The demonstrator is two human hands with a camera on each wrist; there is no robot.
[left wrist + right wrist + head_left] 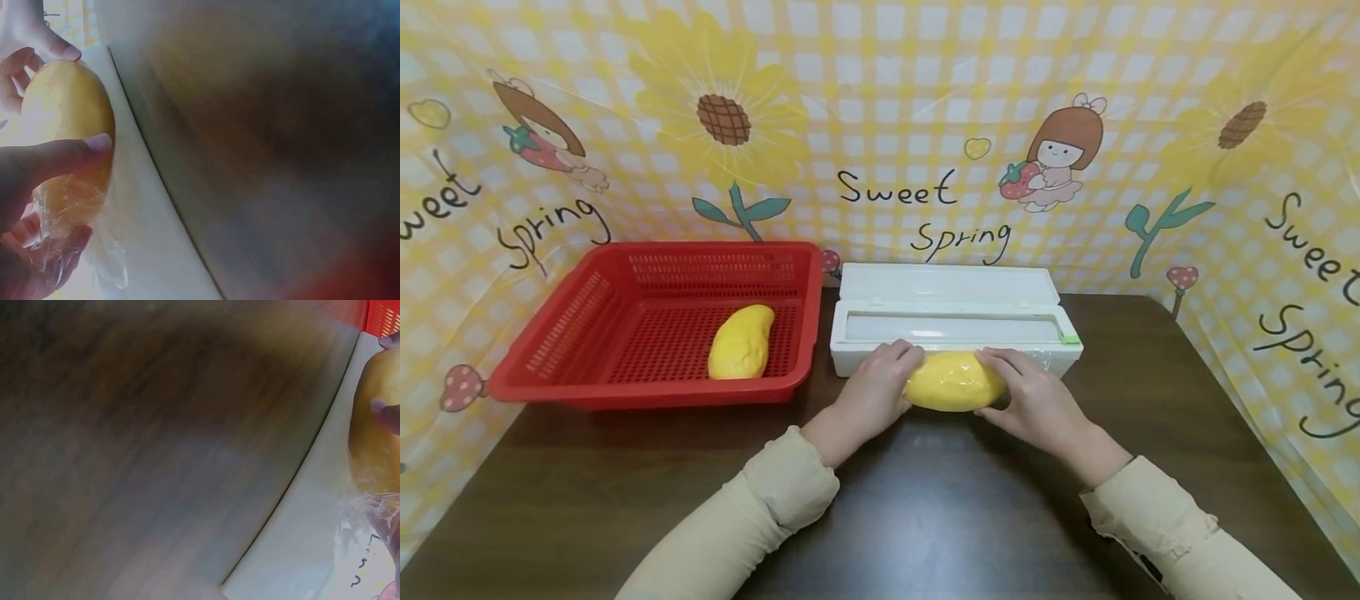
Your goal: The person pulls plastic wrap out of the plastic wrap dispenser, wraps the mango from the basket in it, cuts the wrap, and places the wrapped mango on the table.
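Both hands hold a yellow mango point(953, 382) between them, in front of a white cling film dispenser point(887, 358). My left hand point(880, 379) grips its left end, thumb point(75, 156) laid over the skin in the left wrist view. At the other end, my right hand point(1033, 400) pinches the fruit between thumb and fingers. Clear cling film point(69, 200) clings in wrinkles round the mango's ends, and loose film point(350, 531) hangs off it in the right wrist view. The dispenser's lid point(947, 285) stands raised at the back, with the film roll point(917, 327) showing inside.
A red plastic basket point(655, 392) stands at the left with another yellow mango point(741, 343) in it. A small green piece point(1070, 339) sits on the dispenser's right rim. Behind the dark wooden table point(910, 517) hangs a yellow checked cloth point(895, 108).
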